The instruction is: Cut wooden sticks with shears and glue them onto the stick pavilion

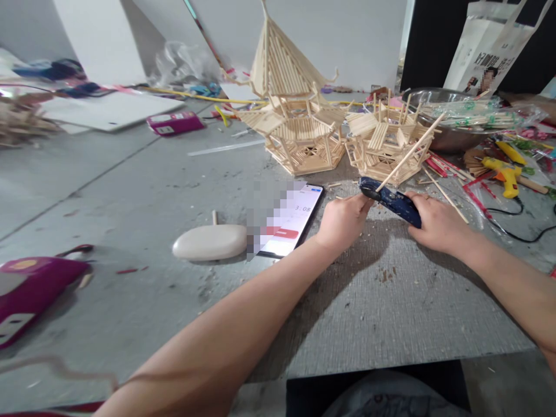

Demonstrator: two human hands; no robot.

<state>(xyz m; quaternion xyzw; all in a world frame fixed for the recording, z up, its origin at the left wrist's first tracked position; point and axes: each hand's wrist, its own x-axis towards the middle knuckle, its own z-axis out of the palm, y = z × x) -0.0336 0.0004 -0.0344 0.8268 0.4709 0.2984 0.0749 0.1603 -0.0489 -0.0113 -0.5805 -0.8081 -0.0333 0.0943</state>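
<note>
My left hand is closed by the lower end of a thin wooden stick, which slants up to the right. Wrapped in my right hand is the handle of a dark blue hand tool that looks like cutters. Its head meets the stick's lower end beside my left fingertips; the exact contact is hidden. Just beyond stand a low stick-built structure and, to its left, a taller pavilion model of sticks with a pointed roof.
A phone and a white oval case lie left of my hands. Purple devices rest farther left. On the right are a metal bowl of bagged sticks, a yellow glue gun with its cord, and a white bag.
</note>
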